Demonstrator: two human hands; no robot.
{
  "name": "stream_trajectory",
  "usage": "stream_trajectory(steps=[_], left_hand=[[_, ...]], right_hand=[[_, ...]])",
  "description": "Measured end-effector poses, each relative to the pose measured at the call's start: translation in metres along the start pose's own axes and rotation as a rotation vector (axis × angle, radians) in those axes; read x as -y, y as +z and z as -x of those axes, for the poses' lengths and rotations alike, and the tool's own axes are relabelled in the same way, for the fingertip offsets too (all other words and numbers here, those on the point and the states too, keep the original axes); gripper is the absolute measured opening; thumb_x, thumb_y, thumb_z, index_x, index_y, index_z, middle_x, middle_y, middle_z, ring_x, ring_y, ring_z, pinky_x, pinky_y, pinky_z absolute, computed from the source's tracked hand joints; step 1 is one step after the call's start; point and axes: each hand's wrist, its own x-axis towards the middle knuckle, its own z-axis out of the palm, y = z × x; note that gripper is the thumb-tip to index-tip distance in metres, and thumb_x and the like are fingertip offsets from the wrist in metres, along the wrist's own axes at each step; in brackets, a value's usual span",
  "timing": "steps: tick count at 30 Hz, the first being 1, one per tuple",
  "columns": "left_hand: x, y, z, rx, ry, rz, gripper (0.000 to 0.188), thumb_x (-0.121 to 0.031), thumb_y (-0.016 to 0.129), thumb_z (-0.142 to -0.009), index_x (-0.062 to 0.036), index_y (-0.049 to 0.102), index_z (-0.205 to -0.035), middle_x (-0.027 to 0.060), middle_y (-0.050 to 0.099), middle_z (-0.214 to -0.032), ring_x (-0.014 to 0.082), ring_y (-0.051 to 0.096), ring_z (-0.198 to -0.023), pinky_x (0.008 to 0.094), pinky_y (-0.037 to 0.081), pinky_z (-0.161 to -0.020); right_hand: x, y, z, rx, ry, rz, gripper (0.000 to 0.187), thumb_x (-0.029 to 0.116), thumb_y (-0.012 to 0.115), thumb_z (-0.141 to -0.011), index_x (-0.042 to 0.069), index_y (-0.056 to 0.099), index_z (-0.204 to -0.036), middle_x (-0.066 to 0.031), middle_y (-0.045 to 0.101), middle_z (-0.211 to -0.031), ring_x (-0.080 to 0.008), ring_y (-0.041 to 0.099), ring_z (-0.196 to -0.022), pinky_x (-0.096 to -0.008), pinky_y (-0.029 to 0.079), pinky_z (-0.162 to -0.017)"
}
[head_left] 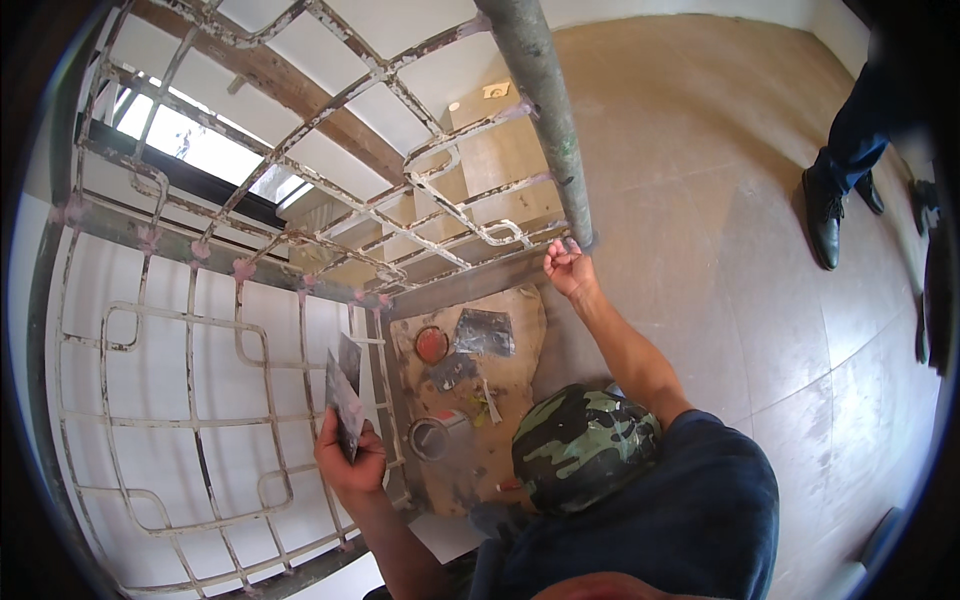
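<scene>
My left hand (pixel 352 458) grips two thin, grey-smeared flat putty scrapers (pixel 344 395), held up beside the white-painted grille (pixel 195 422) at left. Their blades point upward, and their lower ends are hidden in my palm. My right arm reaches out to the foot of a thick grey metal post (pixel 550 110). There my right hand (pixel 568 268) has its fingers curled together beside the post and the end of a lower rail. A dark smudge shows at the fingertips; what they hold, if anything, cannot be made out.
Below lies a stained cardboard sheet (pixel 520 325) with an open can (pixel 432 438), a red round lid (pixel 431 345), a dark plastic sheet (pixel 485 332) and a pale strip (pixel 491 402). My camouflage-clad knee (pixel 585 450) is close by. Another person's black shoes (pixel 823 220) stand at right.
</scene>
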Motion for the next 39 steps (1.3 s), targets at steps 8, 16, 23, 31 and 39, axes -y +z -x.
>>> stream_trajectory(steps=[8,16,23,31,39], left_hand=[[0.009,-0.001,-0.004,-0.033,-0.012,-0.040,0.018,-0.025,0.058,-0.095,-0.0098,0.064,-0.103,0.0051,0.069,-0.087,0.0153,0.058,-0.061,0.0239,0.042,-0.043],[0.010,0.000,0.005,-0.028,-0.004,-0.055,0.019,-0.026,0.057,-0.096,-0.0100,0.065,-0.102,0.0049,0.068,-0.083,0.0143,0.056,-0.058,0.0236,0.041,-0.042],[0.013,0.002,0.004,-0.033,-0.036,-0.064,0.021,-0.027,0.056,-0.096,-0.0093,0.064,-0.104,0.0046,0.067,-0.081,0.0139,0.055,-0.057,0.0242,0.042,-0.042],[0.016,-0.003,0.001,0.002,-0.063,-0.092,0.019,-0.026,0.056,-0.096,-0.0106,0.064,-0.105,0.0032,0.068,-0.086,0.0150,0.062,-0.065,0.0246,0.042,-0.044],[0.026,-0.010,-0.009,0.072,-0.106,-0.101,0.020,-0.025,0.055,-0.097,-0.0095,0.064,-0.106,0.0048,0.070,-0.091,0.0158,0.064,-0.068,0.0255,0.044,-0.045]], right_hand=[[-0.001,-0.008,-0.031,0.024,0.237,0.055,0.093,-0.021,0.038,-0.070,0.028,0.019,-0.146,-0.0059,0.059,-0.102,-0.0185,0.058,-0.079,-0.0370,0.051,-0.067],[-0.013,0.016,0.004,0.015,-0.044,-0.015,0.104,-0.020,0.042,-0.074,0.033,0.001,-0.153,-0.0056,0.059,-0.104,-0.0165,0.058,-0.076,-0.0338,0.051,-0.065],[-0.020,0.037,0.020,-0.102,-0.077,0.160,0.088,-0.019,0.043,-0.078,0.022,0.011,-0.149,-0.0070,0.059,-0.108,-0.0177,0.059,-0.078,-0.0364,0.052,-0.065],[-0.028,0.023,0.011,0.003,-0.126,0.291,0.029,0.026,0.034,-0.104,0.004,0.043,-0.122,-0.0059,0.057,-0.101,-0.0178,0.058,-0.076,-0.0353,0.051,-0.064],[-0.026,0.000,0.009,-0.021,-0.059,0.289,0.088,-0.012,0.044,-0.084,0.023,0.008,-0.156,-0.0081,0.055,-0.105,-0.0181,0.058,-0.076,-0.0335,0.051,-0.060]])
